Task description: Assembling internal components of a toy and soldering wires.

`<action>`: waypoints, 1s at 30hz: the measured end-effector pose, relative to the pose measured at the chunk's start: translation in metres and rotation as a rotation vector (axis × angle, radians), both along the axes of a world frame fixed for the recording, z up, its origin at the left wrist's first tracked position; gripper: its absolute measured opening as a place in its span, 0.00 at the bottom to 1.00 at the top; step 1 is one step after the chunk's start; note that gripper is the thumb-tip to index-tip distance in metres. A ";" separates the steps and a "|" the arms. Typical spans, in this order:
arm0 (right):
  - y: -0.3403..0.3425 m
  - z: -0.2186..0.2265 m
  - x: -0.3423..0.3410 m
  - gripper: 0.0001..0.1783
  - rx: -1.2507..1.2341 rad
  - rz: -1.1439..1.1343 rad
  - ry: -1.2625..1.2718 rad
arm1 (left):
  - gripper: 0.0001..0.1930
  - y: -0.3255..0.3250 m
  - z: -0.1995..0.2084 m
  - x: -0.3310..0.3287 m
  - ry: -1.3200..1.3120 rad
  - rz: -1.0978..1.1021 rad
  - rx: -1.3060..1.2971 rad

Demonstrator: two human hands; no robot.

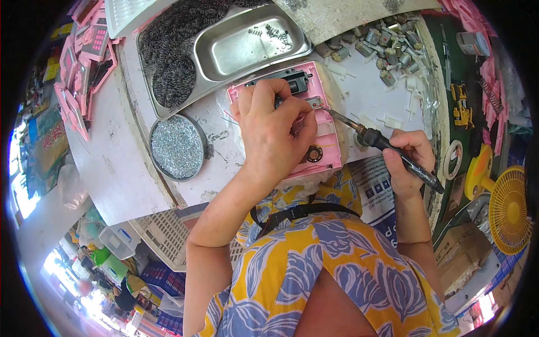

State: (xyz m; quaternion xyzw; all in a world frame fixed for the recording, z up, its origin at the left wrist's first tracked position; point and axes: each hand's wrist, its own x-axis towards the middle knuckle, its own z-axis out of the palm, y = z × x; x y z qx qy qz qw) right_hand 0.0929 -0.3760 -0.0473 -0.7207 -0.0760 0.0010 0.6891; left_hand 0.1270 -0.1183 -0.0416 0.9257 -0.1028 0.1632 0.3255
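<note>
In front of me lies a pink plastic casing point(329, 137) with a black plastic part point(298, 83) at its far end and a small round speaker point(314, 153) at its near end. My left hand point(266, 126) rests over the casing, thumb and fingers pinched together; what they pinch is hidden. A small metal motor point(314, 103) shows just beyond those fingertips. My right hand point(412, 160) is closed round the black handle of a soldering iron point(387, 147). The iron's tip points left and reaches the casing beside the motor.
Behind the casing, a metal tray point(247, 50) holds a few springs beside a heap of dark springs point(174, 50). A round dish of small screws point(177, 147) stands left. Small motors point(387, 53) are piled far right. More pink casings point(84, 56) stand far left; a yellow fan point(510, 202) is right.
</note>
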 end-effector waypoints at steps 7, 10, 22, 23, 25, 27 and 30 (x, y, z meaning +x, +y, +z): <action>0.002 0.000 0.001 0.13 0.001 0.008 -0.002 | 0.07 0.000 -0.004 0.000 -0.026 0.004 -0.018; 0.001 -0.001 0.000 0.13 0.010 0.010 -0.016 | 0.07 -0.001 -0.005 0.000 -0.036 0.011 -0.017; -0.002 0.000 0.000 0.13 0.000 0.009 -0.037 | 0.07 -0.001 -0.007 0.001 -0.061 0.011 -0.012; -0.001 0.000 0.001 0.13 -0.002 0.015 -0.032 | 0.07 -0.001 -0.007 0.001 -0.062 0.011 -0.013; 0.001 0.000 0.002 0.13 -0.009 0.013 -0.028 | 0.07 -0.001 -0.006 0.001 -0.066 0.007 -0.008; 0.002 -0.002 0.002 0.13 -0.018 0.001 -0.027 | 0.07 -0.001 -0.006 0.001 -0.067 0.008 -0.002; 0.002 0.000 0.004 0.13 -0.011 0.026 -0.035 | 0.07 -0.001 -0.005 0.001 -0.062 0.010 0.007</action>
